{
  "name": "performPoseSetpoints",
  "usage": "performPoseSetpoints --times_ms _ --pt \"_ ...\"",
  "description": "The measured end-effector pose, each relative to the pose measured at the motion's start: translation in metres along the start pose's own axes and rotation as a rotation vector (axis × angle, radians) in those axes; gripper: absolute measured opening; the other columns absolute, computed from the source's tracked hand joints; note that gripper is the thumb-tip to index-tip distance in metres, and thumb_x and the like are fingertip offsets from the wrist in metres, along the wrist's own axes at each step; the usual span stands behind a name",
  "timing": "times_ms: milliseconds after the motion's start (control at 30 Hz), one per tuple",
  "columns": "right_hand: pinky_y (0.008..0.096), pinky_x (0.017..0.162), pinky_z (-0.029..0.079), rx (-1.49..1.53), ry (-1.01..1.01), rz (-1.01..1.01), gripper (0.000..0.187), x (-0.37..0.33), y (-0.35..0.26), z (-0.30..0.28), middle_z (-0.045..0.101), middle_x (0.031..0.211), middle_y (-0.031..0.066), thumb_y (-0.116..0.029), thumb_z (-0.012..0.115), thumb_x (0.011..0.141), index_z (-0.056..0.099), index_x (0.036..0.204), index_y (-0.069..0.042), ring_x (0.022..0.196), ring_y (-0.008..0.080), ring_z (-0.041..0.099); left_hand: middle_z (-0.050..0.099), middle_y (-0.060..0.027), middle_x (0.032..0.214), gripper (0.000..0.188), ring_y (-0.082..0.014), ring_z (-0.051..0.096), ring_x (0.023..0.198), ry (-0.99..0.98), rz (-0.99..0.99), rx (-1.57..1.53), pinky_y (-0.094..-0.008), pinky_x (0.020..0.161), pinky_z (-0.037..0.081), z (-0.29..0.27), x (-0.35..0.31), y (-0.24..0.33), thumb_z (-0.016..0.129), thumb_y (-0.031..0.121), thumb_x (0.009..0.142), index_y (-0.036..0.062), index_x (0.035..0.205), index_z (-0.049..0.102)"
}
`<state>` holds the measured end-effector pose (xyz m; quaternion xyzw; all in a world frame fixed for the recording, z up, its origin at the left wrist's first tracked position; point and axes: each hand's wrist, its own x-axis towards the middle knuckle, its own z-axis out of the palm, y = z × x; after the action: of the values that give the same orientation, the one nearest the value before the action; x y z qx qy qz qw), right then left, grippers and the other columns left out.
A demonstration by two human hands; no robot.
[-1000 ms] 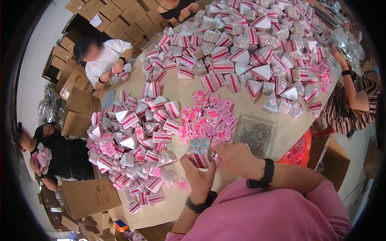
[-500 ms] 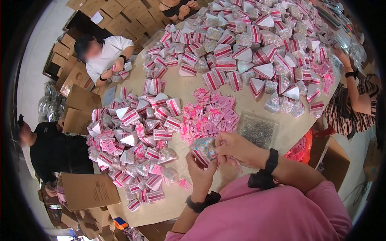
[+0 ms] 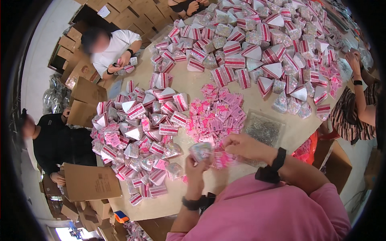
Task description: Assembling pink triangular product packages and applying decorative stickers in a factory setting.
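Note:
My left hand [image 3: 195, 174] is closed around a cake-slice-shaped piece [image 3: 202, 152] with a speckled, multicoloured surface, held above the table near my body. To its right hovers my right hand [image 3: 245, 146], apart from the piece and smeared by motion, so its grip does not show. Beneath those fingers is a blurred pink tag [image 3: 222, 159]; whether it is held, I cannot tell. Just beyond both hands lies a heap of pink printed tags [image 3: 217, 114]. A clear bag of small metal-coloured pieces [image 3: 263, 129] lies by my right wrist.
Similar slices are piled at the left [image 3: 136, 136] and across the far table [image 3: 257, 48]. People work at the far left [image 3: 116, 52], left edge [image 3: 60, 140] and right [image 3: 358, 96]. Open cartons [image 3: 91, 181] stand beside the table, and a red bag [image 3: 307, 146] hangs at the right.
My right hand has left the slice and moved a little up and to the right. My left hand still holds the slice, now turned. The whole view has shifted slightly.

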<state>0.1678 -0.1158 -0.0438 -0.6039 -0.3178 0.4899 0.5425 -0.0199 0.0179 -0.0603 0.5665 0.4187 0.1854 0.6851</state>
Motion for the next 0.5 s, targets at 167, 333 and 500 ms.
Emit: performPoseSetpoints --times_ms 167,333,500 --pt "0.03 0.063 0.046 -0.414 0.101 0.15 0.015 -0.024 0.009 -0.049 0.059 0.078 0.0078 -0.016 0.06 0.083 0.057 0.084 -0.002 0.072 0.0145 0.059 0.054 -0.0119 0.107 0.043 -0.0201 0.058 0.096 0.285 0.182 0.232 -0.032 0.077 0.049 -0.105 0.021 0.025 0.062 0.016 0.085 -0.0023 0.12 0.045" --pt "0.0417 0.069 0.049 -0.988 0.126 -0.015 0.014 -0.042 0.07 -0.057 0.06 0.082 0.0155 -0.014 0.058 0.078 0.058 0.085 -0.002 0.081 0.0322 0.06 0.05 -0.0229 0.121 0.058 -0.0306 0.05 0.112 0.531 0.65 1.04 -0.0394 0.093 0.042 -0.114 0.026 0.015 0.067 0.014 0.081 -0.0036 0.13 0.041" --pt "0.0425 0.073 0.05 -1.279 0.078 -0.008 0.022 -0.041 0.085 -0.037 0.056 0.093 0.0143 -0.014 0.058 0.078 0.056 0.098 -0.004 0.092 0.0336 0.057 0.053 -0.0206 0.113 0.053 -0.0397 0.051 0.103 -0.138 0.505 1.049 -0.0446 0.086 0.045 -0.024 -0.001 -0.067 0.069 0.018 0.076 0.0005 0.12 0.047"
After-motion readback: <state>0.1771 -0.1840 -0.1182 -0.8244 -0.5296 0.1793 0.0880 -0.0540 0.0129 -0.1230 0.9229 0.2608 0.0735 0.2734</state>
